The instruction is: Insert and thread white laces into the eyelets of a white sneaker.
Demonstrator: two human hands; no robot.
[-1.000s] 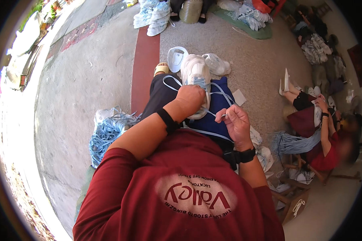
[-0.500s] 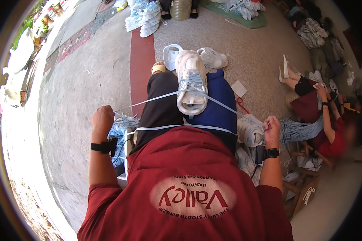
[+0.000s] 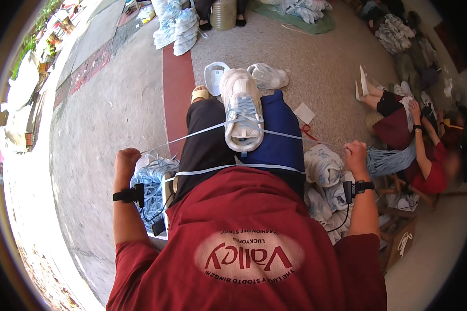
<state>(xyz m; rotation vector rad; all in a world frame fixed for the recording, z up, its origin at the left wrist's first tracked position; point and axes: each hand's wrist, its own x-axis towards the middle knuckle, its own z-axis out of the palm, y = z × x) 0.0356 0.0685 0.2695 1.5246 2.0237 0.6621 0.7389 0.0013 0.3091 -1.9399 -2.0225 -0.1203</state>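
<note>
A white sneaker (image 3: 238,85) rests between my thighs, its toe pointing away from me. Pale blue lacing (image 3: 242,107) crosses its tongue, and the two loose ends run out to either side. My left hand (image 3: 125,159) is closed on one end of the shoelace (image 3: 187,136), out past my left knee. The other end is pinched in my right hand (image 3: 355,154), beyond my right knee. Both lace ends look taut, crossing near the shoe's collar. A pale blue band (image 3: 218,168) lies across my lap below the heel.
Bundles of blue laces (image 3: 153,189) sit by my left thigh. White shoes (image 3: 323,165) are piled by my right thigh. A pale shoe (image 3: 267,76) and a white shoe-shaped piece (image 3: 213,78) lie ahead. At the right, a co-worker (image 3: 423,160) sits beside hanging laces (image 3: 389,159).
My hands have moved farther apart, the right one outward and slightly up. The lace ends are pulled wider and straighter across the shoe. The view has shifted a little.
</note>
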